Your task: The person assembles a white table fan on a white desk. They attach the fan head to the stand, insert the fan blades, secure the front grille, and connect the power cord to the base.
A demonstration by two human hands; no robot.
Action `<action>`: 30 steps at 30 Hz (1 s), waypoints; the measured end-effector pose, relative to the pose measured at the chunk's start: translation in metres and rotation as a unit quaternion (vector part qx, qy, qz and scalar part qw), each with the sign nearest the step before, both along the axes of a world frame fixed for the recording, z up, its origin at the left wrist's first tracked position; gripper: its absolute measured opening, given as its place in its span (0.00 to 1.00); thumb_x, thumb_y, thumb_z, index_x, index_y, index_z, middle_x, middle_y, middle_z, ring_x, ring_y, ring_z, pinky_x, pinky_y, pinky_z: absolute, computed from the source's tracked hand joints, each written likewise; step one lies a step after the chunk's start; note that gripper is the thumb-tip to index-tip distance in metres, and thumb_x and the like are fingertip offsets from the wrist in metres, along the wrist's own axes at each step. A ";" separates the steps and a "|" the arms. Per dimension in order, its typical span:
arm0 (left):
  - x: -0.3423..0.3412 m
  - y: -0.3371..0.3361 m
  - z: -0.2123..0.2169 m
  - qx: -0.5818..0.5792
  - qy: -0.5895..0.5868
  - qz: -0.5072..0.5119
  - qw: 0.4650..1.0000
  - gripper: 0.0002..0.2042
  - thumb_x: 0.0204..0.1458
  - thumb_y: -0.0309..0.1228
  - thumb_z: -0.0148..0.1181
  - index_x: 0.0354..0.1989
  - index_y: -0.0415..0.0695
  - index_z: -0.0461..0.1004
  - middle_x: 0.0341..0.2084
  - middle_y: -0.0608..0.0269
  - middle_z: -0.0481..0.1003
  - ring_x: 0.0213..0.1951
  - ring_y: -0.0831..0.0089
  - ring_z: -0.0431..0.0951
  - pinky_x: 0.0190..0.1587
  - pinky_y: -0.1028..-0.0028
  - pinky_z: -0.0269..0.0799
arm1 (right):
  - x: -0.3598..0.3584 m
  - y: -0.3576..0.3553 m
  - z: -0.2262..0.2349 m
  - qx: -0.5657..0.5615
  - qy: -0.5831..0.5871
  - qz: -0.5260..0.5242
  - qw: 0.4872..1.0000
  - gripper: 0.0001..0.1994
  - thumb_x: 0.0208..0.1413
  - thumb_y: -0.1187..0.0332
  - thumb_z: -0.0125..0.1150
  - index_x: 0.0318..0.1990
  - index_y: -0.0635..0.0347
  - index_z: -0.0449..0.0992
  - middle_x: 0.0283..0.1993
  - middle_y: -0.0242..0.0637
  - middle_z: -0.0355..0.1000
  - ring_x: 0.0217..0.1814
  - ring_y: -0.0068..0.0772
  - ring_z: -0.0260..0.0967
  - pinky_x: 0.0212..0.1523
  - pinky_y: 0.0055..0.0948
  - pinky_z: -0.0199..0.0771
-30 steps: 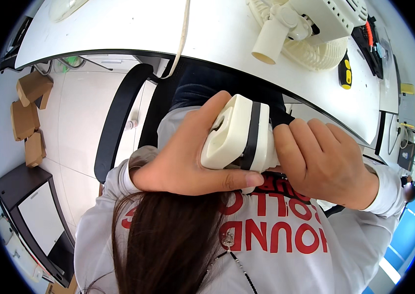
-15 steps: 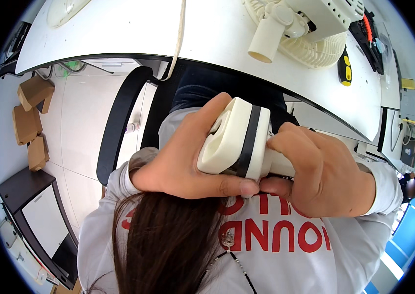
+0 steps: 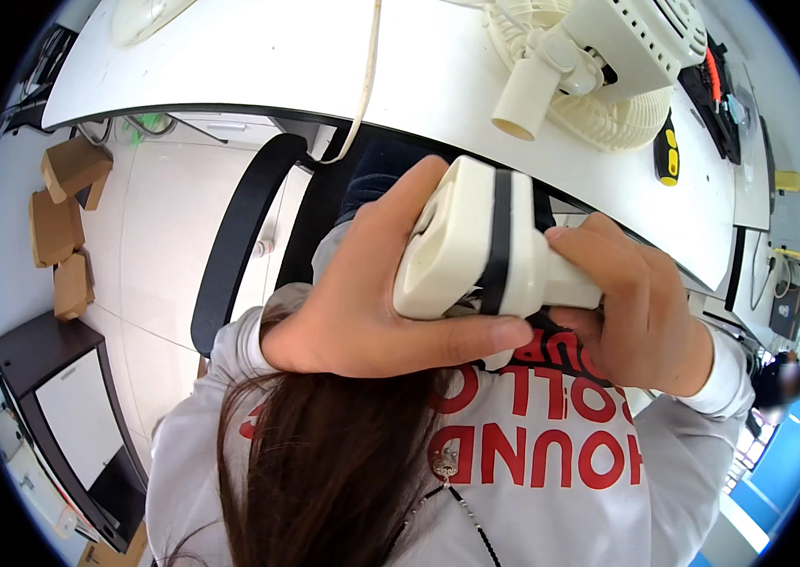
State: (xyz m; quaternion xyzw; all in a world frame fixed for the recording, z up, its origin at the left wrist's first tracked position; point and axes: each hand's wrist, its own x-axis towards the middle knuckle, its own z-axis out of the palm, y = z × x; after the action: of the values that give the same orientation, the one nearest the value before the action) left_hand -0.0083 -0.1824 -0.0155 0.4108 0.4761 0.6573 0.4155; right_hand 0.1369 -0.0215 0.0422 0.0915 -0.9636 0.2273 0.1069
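Note:
Close to my chest, above my lap, I hold a cream plastic fan part (image 3: 452, 260), blocky and rounded, with a black band around it and a short stem at its right. My left hand (image 3: 357, 293) is wrapped around the block, with its thumb along the near side. My right hand (image 3: 631, 307) closes on the stem end, its index finger bent over the top; the thumb is partly hidden beneath. Dark gaps show on the part's underside, but their detail is too small to tell. Beyond, a cream fan (image 3: 570, 71) with an open tube neck lies on the white desk (image 3: 277, 57).
A yellow-and-black screwdriver (image 3: 667, 159) lies right of the fan, near a black tool case (image 3: 716, 104). A cream cable (image 3: 365, 80) hangs over the desk edge. My chair's black armrest (image 3: 239, 246) is at left. Cardboard boxes (image 3: 58, 227) and a dark cabinet (image 3: 65, 406) stand farther left.
The fan part has risen slightly and moved right in view. My right hand has shifted outward along the stem, its index finger now lying over it. More of the stem shows.

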 end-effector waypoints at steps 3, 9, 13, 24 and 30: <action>-0.003 -0.002 0.013 -0.074 0.002 0.007 0.997 0.37 0.39 0.42 0.69 0.54 0.33 0.58 0.40 0.59 0.69 0.42 0.74 0.70 0.45 0.77 0.65 | -0.003 -0.001 -0.006 -0.109 0.003 -0.019 0.994 0.22 0.47 0.68 0.62 0.48 0.67 0.65 0.32 0.44 0.66 0.26 0.41 0.65 0.24 0.30 0.65; -0.009 -0.017 0.032 -0.063 -0.051 -0.055 0.995 0.33 0.44 0.39 0.59 0.55 0.29 0.55 0.40 0.55 0.67 0.40 0.75 0.68 0.42 0.78 0.64 | 0.003 -0.004 -0.017 -0.215 0.013 -0.020 0.976 0.21 0.61 0.61 0.47 0.52 0.70 0.54 0.34 0.44 0.65 0.28 0.26 0.62 0.31 0.24 0.63; -0.011 -0.023 0.030 -0.042 -0.025 -0.070 0.996 0.31 0.47 0.36 0.57 0.54 0.28 0.54 0.39 0.54 0.67 0.38 0.75 0.69 0.40 0.80 0.65 | 0.012 -0.010 -0.027 -0.242 -0.014 -0.080 0.967 0.23 0.63 0.56 0.41 0.51 0.70 0.53 0.41 0.41 0.63 0.35 0.22 0.60 0.39 0.21 0.63; -0.013 -0.030 0.019 -0.067 -0.002 -0.058 0.996 0.28 0.53 0.40 0.56 0.50 0.27 0.56 0.35 0.54 0.68 0.33 0.79 0.69 0.32 0.81 0.65 | 0.010 -0.025 -0.026 -0.264 -0.063 -0.199 0.942 0.26 0.63 0.49 0.37 0.49 0.69 0.57 0.43 0.36 0.61 0.43 0.21 0.57 0.47 0.20 0.57; -0.003 -0.031 0.019 -0.046 -0.021 0.004 0.999 0.26 0.54 0.46 0.54 0.37 0.27 0.60 0.24 0.53 0.65 0.24 0.70 0.68 0.26 0.74 0.64 | 0.012 -0.028 -0.031 -0.343 -0.052 -0.207 0.915 0.23 0.64 0.54 0.37 0.52 0.68 0.56 0.45 0.36 0.61 0.46 0.20 0.56 0.49 0.20 0.56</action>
State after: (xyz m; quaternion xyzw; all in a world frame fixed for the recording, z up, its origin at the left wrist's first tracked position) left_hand -0.0118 -0.2133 0.0033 0.3758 0.4986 0.6447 0.4411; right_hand 0.1491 -0.0495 0.0113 -0.1645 -0.8279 0.5213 0.1259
